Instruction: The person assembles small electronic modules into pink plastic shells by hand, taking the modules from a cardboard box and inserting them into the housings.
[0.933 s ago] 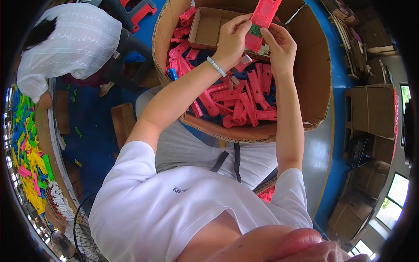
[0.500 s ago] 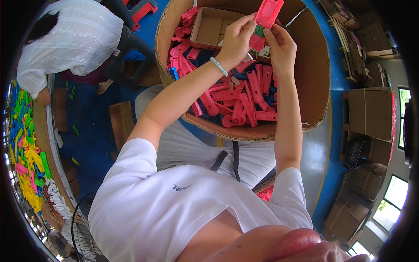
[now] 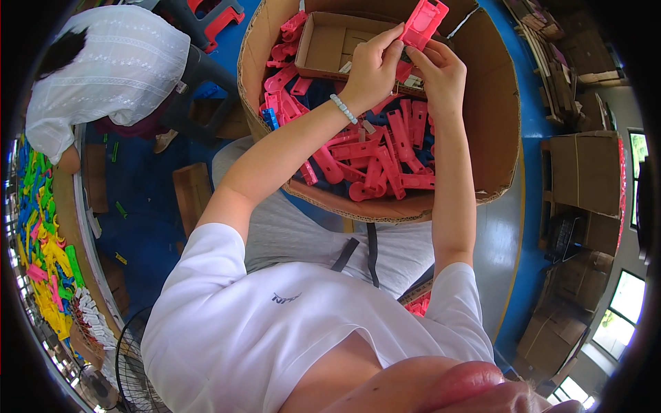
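Over the far side of a large cardboard box (image 3: 511,124), both my hands are closed around a pink plastic housing (image 3: 423,25). My left hand (image 3: 374,67) pinches its near left edge with thumb and fingers. My right hand (image 3: 443,71) holds it from the right, its thumb close to the left thumb. The housing is tilted, with its hollow side partly showing; whatever lies under my fingertips is hidden. Below my wrists, many loose pink plastic pieces (image 3: 379,148) fill the box. A blue plastic piece (image 3: 270,118) lies at its left wall.
A small open carton (image 3: 323,43) sits inside the box at the back. At the left, a person in a white top (image 3: 117,62) sits by a table heaped with coloured plastic parts (image 3: 51,255). A fan (image 3: 134,358) stands near my left side; stacked cartons (image 3: 582,179) line the right.
The pink housing has turned in my hands. The green circuit board seen between my hands no longer shows. My right thumb has shifted left, toward the left thumb.
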{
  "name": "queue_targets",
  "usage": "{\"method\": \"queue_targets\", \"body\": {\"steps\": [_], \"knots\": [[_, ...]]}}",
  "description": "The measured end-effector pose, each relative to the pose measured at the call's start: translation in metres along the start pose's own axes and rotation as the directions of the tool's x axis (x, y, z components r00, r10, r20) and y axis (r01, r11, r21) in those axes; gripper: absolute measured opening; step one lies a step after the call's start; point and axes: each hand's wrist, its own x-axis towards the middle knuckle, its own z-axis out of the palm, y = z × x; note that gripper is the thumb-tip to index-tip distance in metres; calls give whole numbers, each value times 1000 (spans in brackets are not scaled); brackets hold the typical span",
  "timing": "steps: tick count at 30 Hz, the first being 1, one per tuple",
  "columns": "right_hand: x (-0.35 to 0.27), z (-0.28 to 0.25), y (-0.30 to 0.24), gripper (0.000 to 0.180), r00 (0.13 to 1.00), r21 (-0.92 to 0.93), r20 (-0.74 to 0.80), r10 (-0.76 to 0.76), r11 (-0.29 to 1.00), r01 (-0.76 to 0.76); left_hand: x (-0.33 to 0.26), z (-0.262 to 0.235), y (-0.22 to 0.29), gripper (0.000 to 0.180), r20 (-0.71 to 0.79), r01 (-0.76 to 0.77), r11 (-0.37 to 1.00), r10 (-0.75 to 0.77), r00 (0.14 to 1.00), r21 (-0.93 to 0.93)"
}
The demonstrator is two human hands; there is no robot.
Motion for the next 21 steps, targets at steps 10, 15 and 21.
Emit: {"method": "queue_targets", "body": {"steps": [10, 15, 21], "knots": [[10, -8, 11, 31, 997, 61, 73, 17, 998, -21, 10, 0, -1, 41, 183, 386, 803, -340, 922, -455], [10, -2, 16, 31, 997, 17, 56, 51, 999, -52, 19, -6, -3, 38, 286, 501, 493, -448, 847, -711], [24, -34, 40, 37, 946, -21, 151, 288, 957, -288, 25, -12, 3, 39, 289, 409, 473, -306, 907, -781]]}}
